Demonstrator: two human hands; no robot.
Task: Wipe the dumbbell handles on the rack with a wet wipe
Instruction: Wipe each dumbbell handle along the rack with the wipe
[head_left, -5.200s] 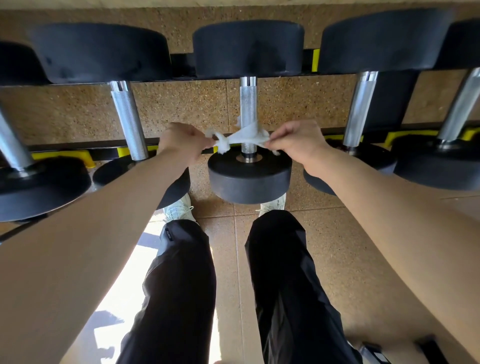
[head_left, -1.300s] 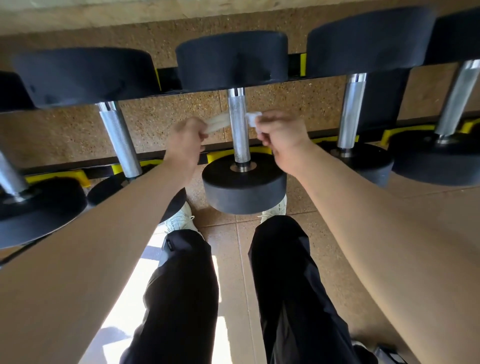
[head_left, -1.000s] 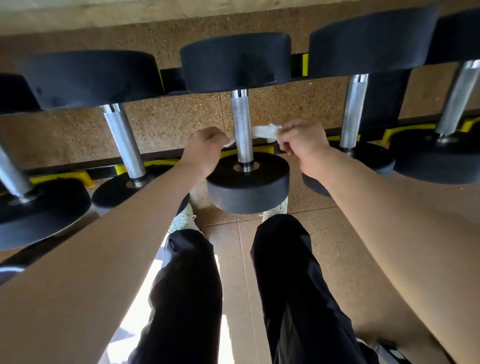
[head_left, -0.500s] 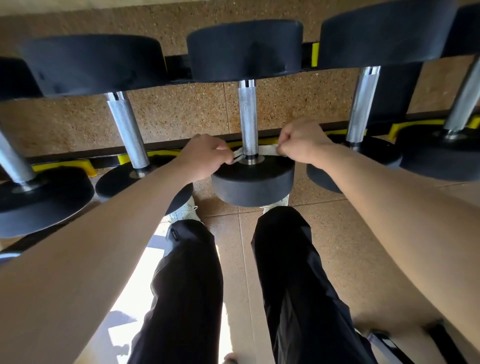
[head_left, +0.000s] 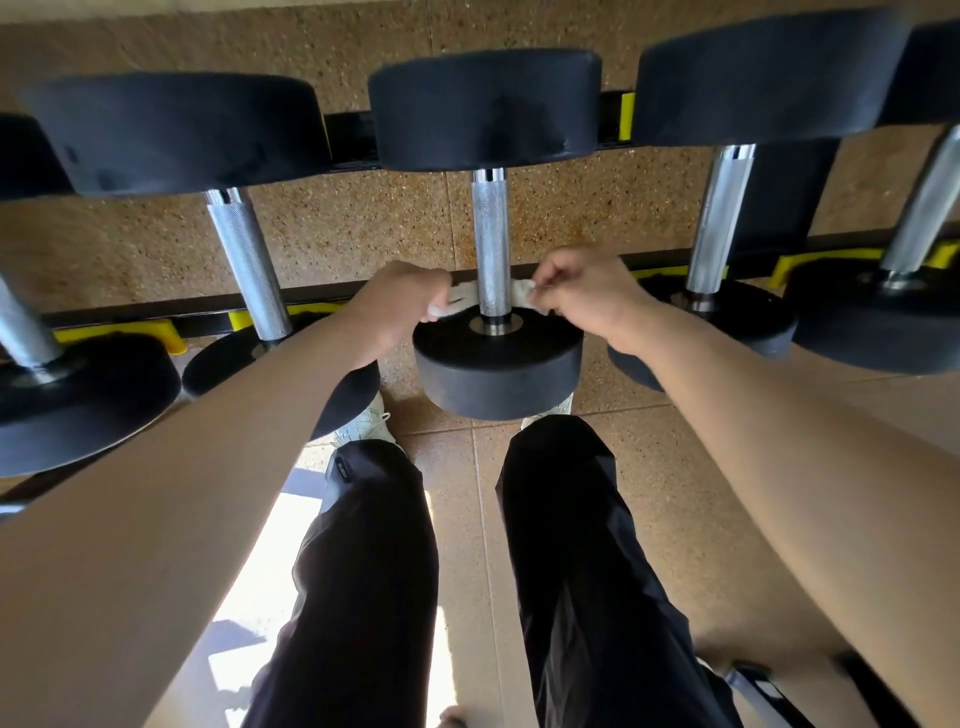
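A black dumbbell with a knurled steel handle (head_left: 491, 234) lies on the rack straight ahead, its near head (head_left: 498, 364) facing me. A white wet wipe (head_left: 454, 301) passes behind the handle near its lower end. My left hand (head_left: 402, 299) pinches the wipe's left end. My right hand (head_left: 582, 291) pinches the right end (head_left: 522, 288). The wipe's middle is hidden behind the handle.
More black dumbbells lie either side, with steel handles at left (head_left: 249, 270) and right (head_left: 719, 223). The black rack rail with yellow cradles (head_left: 156, 332) runs across. My legs in black trousers (head_left: 374, 571) stand on the speckled brown floor.
Over the last second both hands slid the wipe down the handle from about halfway to near the front head. Since half a second ago they sit slightly higher.
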